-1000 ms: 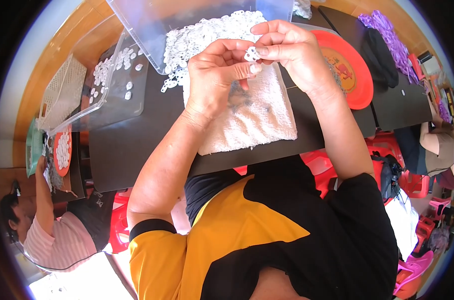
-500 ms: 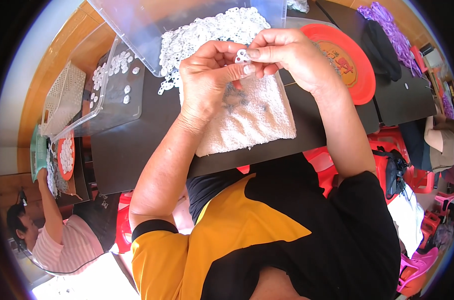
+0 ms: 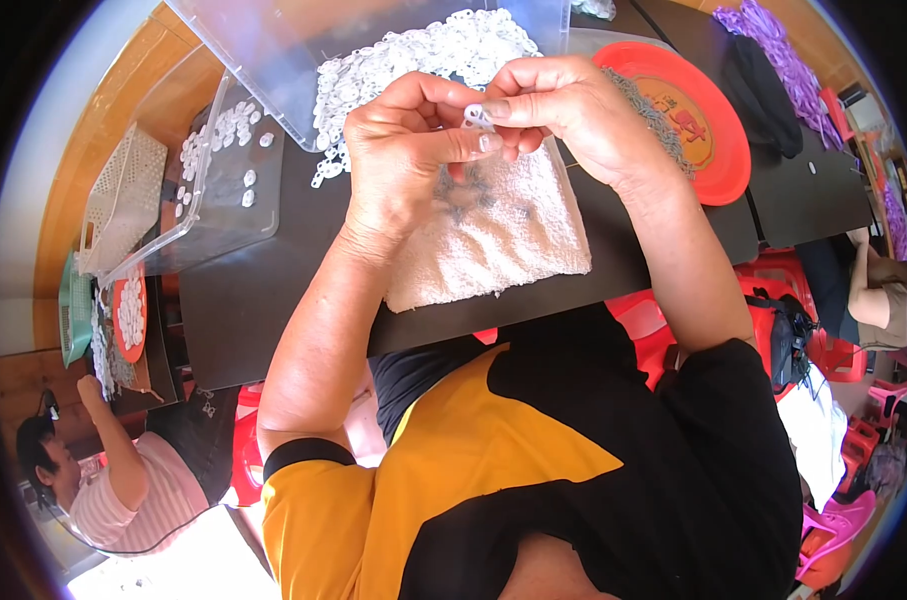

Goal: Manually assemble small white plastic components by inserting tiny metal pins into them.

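Between my two hands, above a white towel, is a small white plastic piece with holes [image 3: 476, 116]. My left hand [image 3: 408, 145] pinches it between thumb and fingers. From the other side, my right hand [image 3: 553, 105] has its thumb and forefinger closed at the piece's edge; whether a finer part sits in that pinch is too small to tell. Under the hands lies the towel [image 3: 493, 250], with small dark bits on its upper part. Just beyond my hands, a clear plastic bin [image 3: 263, 50] stands with a heap of similar white pieces [image 3: 423, 55] at its mouth.
A red plate [image 3: 728, 160] holding small grey metal parts [image 3: 653, 120] is at the right. To the left stand a clear box [image 3: 243, 235] with scattered white pieces and a white perforated basket [image 3: 123, 205]. Another person [image 3: 138, 490] sits at the lower left. Purple ribbon [image 3: 773, 60] lies far right.
My left hand has shifted slightly left, and the white piece has tilted and moved a little left with it. The person at left has drawn an arm back from the green basket.
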Motion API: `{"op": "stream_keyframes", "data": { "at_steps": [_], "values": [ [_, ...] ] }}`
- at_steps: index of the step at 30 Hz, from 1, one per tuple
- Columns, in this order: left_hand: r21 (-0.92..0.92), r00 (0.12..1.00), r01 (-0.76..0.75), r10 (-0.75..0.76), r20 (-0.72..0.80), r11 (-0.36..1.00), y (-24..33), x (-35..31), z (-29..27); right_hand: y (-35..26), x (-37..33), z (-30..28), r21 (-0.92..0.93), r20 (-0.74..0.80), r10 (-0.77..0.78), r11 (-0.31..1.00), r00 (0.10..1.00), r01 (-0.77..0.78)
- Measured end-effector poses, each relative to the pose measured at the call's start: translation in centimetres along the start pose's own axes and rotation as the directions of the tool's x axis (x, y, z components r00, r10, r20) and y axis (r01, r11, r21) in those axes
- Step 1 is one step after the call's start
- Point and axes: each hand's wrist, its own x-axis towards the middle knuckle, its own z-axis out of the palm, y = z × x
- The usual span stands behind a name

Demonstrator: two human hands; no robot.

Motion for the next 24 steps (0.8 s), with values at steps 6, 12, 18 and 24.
{"op": "stream_keyframes", "data": {
  "at_steps": [6,12,18,24],
  "values": [
    [-0.004,0.998,-0.062,0.062,0.003,0.998,-0.1,0.2,0.5,0.5,0.1,0.1,0.097,-0.07,0.016,0.995,0.997,-0.009],
    [0.033,0.985,-0.169,0.17,-0.014,0.985,-0.3,0.1,0.5,0.5,0.2,0.0,0.102,-0.03,0.019,0.995,0.999,-0.016],
    [0.031,0.986,-0.161,0.162,-0.028,0.986,0.3,-0.6,0.8,-0.1,-0.2,0.4,0.118,-0.023,0.021,0.993,1.0,-0.018],
    [0.01,0.984,-0.174,0.174,-0.032,0.985,0.4,-1.2,1.2,0.0,-0.3,0.5,0.142,0.031,0.013,0.99,0.999,-0.017]
  ]
}}
